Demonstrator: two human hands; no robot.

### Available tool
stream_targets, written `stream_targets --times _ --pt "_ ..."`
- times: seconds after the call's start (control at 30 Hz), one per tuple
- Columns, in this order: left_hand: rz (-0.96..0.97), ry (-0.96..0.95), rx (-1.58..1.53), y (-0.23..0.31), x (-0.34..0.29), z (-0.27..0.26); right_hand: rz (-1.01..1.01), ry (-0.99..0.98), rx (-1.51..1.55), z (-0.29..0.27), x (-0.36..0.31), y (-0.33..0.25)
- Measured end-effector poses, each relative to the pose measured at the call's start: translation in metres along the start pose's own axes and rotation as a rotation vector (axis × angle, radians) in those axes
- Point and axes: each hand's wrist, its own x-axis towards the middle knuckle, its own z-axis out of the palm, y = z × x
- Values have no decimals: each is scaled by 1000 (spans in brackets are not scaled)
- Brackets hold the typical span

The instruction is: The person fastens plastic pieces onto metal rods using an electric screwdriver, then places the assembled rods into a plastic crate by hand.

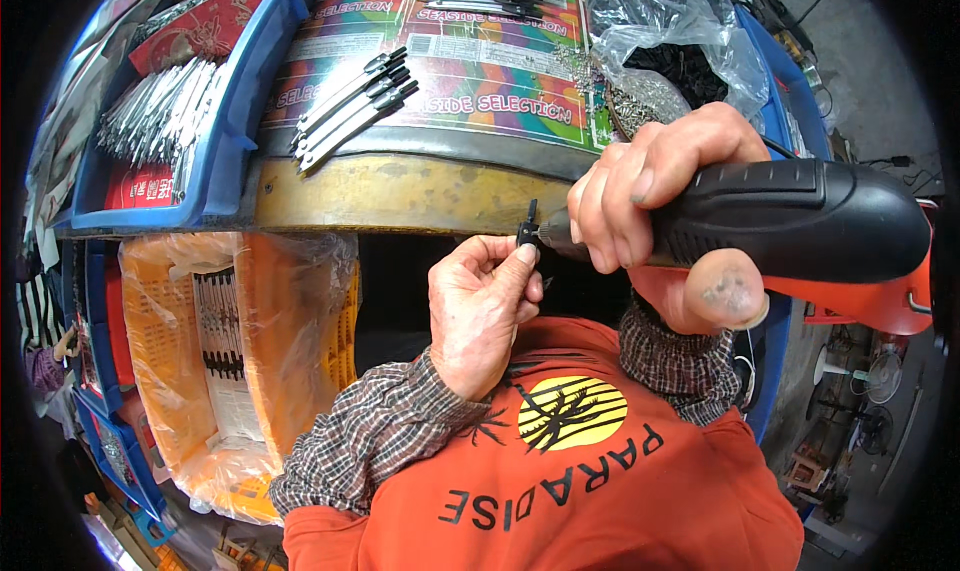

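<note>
At the centre of the frame, our left hand (482, 311) pinches a small black part (526, 234) by the yellowish table edge (400, 196), while right of centre our right hand (670, 186) wraps round a black power driver (805, 216) whose tip meets the part. That hand partly blocks our view of the small metal pieces (630, 109) at upper right; metal strips (350, 129) lie upper centre, a blue tray (228, 111) upper left, a plastic-lined orange crate (172, 356) lower left.
</note>
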Motion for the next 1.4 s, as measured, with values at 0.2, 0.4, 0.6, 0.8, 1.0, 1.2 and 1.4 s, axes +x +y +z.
stream_targets --times 0.2,0.4,0.6,0.8,1.0,1.2,1.4 --pt "-66 0 33 5 -1 0 -135 -404 -159 -16 12 -8" --pt "-37 6 45 3 0 -1 -54 -135 -5 -1 2 -3" --pt "-46 7 40 4 0 -1 -174 -291 -46 -10 9 5" --pt "-44 -58 0 1 2 -2 -62 -119 -92 3 6 -4" --pt "-51 -6 5 0 1 -3 14 -162 70 6 9 4" --pt "6 2 57 2 -1 1 -87 -382 -25 -11 20 7" --pt "38 -1 42 -3 -1 0 -106 -143 15 1 10 9"
